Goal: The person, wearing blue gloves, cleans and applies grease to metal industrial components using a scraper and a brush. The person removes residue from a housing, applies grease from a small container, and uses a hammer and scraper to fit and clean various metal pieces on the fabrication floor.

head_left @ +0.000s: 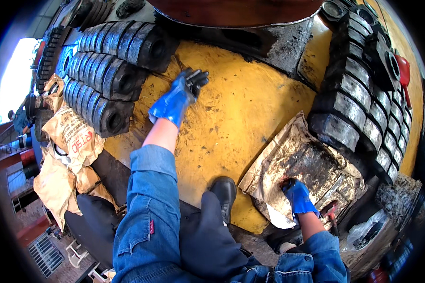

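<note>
Around both hands (184, 89); stacked metal blocks (341, 107); stained paper (295, 155); tan sacks (73, 134)

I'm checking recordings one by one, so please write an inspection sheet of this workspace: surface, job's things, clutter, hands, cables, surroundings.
Surface: yellow floor sheet, scuffed and darkly stained.
Job's things: blackened brown paper; dark, holed blocks stacked in rows at left and right.
Clutter: brown paper bags at left; red-handled tool and clear plastic at lower right.
Hands: both blue-gloved; left hand over the yellow sheet, fingers extended, blackened; right hand at the paper, fingertips hidden.
Cables: nothing seen.
Surroundings: dark shoe at the near edge; another person far left.
</note>
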The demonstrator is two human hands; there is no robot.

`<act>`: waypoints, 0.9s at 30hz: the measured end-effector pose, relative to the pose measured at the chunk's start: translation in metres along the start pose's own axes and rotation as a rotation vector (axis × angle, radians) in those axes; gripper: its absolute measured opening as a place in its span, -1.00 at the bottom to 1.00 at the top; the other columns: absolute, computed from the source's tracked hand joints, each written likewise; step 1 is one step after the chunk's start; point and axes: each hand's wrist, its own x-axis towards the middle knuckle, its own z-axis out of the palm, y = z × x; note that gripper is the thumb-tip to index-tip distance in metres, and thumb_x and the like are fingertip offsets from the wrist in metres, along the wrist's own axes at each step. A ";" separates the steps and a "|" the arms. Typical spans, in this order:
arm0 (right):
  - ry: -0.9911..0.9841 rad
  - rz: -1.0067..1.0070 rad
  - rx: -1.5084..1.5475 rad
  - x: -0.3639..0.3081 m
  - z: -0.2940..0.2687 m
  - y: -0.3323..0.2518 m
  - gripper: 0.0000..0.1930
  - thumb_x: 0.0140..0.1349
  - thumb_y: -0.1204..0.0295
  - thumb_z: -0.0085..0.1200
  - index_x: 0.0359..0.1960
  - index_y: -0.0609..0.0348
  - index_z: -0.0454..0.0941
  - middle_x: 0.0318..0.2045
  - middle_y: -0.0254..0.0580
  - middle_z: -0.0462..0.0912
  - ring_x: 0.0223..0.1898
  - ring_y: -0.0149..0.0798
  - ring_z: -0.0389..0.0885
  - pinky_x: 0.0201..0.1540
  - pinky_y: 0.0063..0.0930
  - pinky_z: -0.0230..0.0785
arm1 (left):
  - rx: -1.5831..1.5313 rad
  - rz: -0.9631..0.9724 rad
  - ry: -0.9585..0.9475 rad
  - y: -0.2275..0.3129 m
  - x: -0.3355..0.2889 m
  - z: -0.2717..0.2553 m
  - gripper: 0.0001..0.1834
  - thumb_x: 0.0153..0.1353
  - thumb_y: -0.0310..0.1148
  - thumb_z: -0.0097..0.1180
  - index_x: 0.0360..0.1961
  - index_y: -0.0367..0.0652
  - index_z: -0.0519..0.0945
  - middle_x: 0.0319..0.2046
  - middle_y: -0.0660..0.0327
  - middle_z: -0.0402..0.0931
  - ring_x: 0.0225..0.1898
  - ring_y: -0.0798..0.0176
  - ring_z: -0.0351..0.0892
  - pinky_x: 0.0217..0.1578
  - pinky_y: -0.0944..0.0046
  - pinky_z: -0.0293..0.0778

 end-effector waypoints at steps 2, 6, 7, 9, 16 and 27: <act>-0.017 0.000 0.007 -0.009 -0.009 -0.031 -0.72 0.10 0.43 0.04 -0.14 0.19 0.62 -0.22 -0.08 0.70 -0.16 -0.09 0.68 -0.17 -0.36 0.51 | 0.016 0.016 0.007 -0.024 -0.029 -0.011 -0.58 0.37 -0.08 -0.18 0.00 -0.11 0.58 -0.12 0.14 0.66 -0.28 0.16 0.69 -0.72 0.50 0.39; 0.023 -0.134 0.047 -0.014 0.000 -0.038 -0.69 0.09 0.28 0.13 -0.14 0.09 0.64 -0.22 -0.11 0.70 -0.15 -0.13 0.67 -0.15 -0.36 0.49 | 0.066 0.043 0.023 -0.063 -0.092 -0.026 -0.57 0.40 -0.08 -0.21 0.03 -0.11 0.56 -0.06 0.11 0.63 -0.20 0.10 0.67 -0.59 0.44 0.41; 0.054 -0.121 0.083 0.000 0.018 -0.016 -0.71 0.14 0.28 0.07 -0.15 0.11 0.63 -0.23 -0.11 0.69 -0.17 -0.13 0.64 -0.14 -0.33 0.47 | 0.131 0.052 -0.050 -0.071 -0.103 -0.035 -0.53 0.41 -0.05 -0.24 0.09 -0.11 0.52 0.00 0.09 0.60 -0.14 0.05 0.64 -0.44 0.36 0.42; 0.162 -0.060 0.079 0.032 0.038 0.064 -0.73 0.23 0.29 -0.04 -0.17 0.15 0.60 -0.26 -0.12 0.67 -0.22 -0.14 0.60 -0.14 -0.27 0.42 | 0.197 0.077 -0.185 -0.104 -0.109 -0.030 -0.48 0.41 -0.01 -0.31 0.17 -0.07 0.46 0.09 0.09 0.54 -0.05 0.04 0.60 -0.26 0.29 0.40; 0.020 -0.006 0.464 -0.072 -0.028 -0.006 -0.70 0.15 0.15 0.22 -0.28 0.13 0.63 -0.52 -0.24 0.67 -0.56 -0.38 0.51 -0.50 -0.38 0.38 | 0.353 0.296 0.014 -0.076 -0.253 -0.097 -0.43 0.41 0.07 -0.27 0.22 -0.09 0.39 0.05 0.09 0.56 -0.06 0.05 0.62 -0.32 0.29 0.47; 0.116 -0.309 1.393 -0.190 -0.048 -0.034 -0.86 0.22 0.44 0.12 -0.20 0.10 0.60 -0.33 -0.25 0.68 -0.43 -0.37 0.60 -0.37 -0.50 0.44 | 0.833 0.556 -0.543 -0.037 -0.418 0.140 -0.50 0.35 -0.10 0.01 0.20 -0.15 0.40 0.00 0.10 0.59 -0.17 0.20 0.65 -0.32 0.36 0.51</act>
